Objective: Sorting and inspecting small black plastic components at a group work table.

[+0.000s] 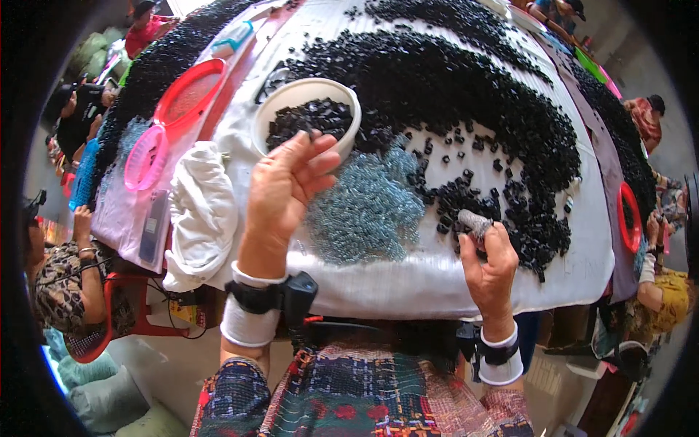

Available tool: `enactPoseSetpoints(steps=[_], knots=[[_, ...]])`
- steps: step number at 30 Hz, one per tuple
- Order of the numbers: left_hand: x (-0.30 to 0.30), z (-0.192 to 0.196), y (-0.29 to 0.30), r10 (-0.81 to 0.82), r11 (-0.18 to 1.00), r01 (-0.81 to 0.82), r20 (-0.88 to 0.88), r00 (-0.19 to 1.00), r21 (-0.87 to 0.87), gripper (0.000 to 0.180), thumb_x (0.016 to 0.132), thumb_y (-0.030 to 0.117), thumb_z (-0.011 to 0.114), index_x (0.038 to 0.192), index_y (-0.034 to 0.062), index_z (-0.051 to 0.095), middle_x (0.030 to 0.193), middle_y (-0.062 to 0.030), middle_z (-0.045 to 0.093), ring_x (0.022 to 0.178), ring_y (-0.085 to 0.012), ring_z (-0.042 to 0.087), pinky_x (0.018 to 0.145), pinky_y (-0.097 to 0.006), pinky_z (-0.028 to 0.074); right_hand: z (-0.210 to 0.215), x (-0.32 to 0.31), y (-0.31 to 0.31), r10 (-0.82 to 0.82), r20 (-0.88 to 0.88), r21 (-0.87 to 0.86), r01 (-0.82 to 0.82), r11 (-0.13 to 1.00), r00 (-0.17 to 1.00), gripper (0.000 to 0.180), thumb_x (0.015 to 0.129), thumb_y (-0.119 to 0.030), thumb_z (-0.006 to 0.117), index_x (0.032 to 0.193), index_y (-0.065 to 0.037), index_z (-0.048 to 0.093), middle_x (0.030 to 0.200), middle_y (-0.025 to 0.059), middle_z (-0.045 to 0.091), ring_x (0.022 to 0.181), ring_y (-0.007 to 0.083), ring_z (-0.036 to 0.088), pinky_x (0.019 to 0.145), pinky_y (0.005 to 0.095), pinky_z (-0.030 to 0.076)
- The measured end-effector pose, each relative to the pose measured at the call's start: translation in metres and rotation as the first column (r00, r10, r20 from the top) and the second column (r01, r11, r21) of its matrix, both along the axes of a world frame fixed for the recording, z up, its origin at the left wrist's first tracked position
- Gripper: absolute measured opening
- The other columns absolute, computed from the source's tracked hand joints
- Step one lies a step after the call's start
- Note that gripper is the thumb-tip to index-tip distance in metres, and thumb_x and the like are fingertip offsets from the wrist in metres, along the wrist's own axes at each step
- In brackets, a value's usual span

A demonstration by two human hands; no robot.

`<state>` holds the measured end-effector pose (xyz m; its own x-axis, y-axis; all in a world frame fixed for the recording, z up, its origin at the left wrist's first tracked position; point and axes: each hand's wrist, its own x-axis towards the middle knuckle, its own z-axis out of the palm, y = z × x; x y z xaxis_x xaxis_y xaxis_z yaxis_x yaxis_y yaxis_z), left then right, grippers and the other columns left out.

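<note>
My left hand (287, 186) is over the near rim of a white bowl (260, 131) of small black pieces (309, 120). Thumb and forefinger come together at what looks like one black piece, its outline merging with those behind. My right hand (493, 266) is low over loose black pieces (466, 197) at the right. A grey wrapping (473, 221) covers one of its fingers. The fingers are bent toward the thumb; anything between them is hidden. Between my hands lies a heap of small, clear bluish pieces (368, 207).
A large spread of black pieces (437, 80) covers the far part of the white cloth (408, 288). Leftward lie a crumpled white cloth (200, 218), a phone (151, 226), a pink basket (129, 164) and a red-rimmed sieve (164, 109). Other people sit along both sides.
</note>
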<state>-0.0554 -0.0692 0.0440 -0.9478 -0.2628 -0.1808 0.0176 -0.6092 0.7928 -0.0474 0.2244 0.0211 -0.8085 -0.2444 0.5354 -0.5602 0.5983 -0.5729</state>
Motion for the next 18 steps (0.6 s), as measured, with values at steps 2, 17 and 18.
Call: enactPoseSetpoints(steps=[2,17,18], knots=[[-0.006,-0.002,-0.008,0.004,1.0,-0.004,-0.008,1.0,0.017,0.028,0.095,0.021,0.05,0.112,-0.0014,0.055,0.11,-0.0172,0.063,0.091,-0.0233,0.066,0.069,-0.033,0.058,-0.001,-0.004,0.004,-0.023,0.037,0.054,0.021,0.998,0.999,0.014,0.075,0.0,0.065,0.085,0.004,0.056,0.082,0.0181,0.054,0.071,0.0333,0.055,0.063,0.0383,0.045],[0.033,-0.03,0.038,-0.308,0.945,0.307,-0.013,0.951,0.114,0.022,0.091,0.014,0.058,0.108,-0.0003,0.059,0.091,-0.0131,0.067,0.073,-0.0172,0.067,0.059,-0.028,0.056,-0.014,-0.014,-0.014,0.057,-0.004,0.394,-0.05,0.918,0.998,0.023,0.071,0.001,0.063,0.094,-0.001,0.056,0.084,0.0118,0.057,0.08,0.0295,0.055,0.071,0.0375,0.047],[0.035,-0.032,0.044,-0.341,0.936,0.337,0.021,0.94,0.105,0.022,0.091,0.015,0.056,0.108,0.0002,0.059,0.091,-0.0125,0.067,0.072,-0.0169,0.067,0.058,-0.028,0.056,-0.016,-0.013,-0.013,0.053,-0.004,0.398,-0.048,0.916,0.999,0.023,0.071,0.001,0.063,0.094,-0.001,0.056,0.084,0.0118,0.057,0.08,0.0295,0.055,0.071,0.0375,0.047]])
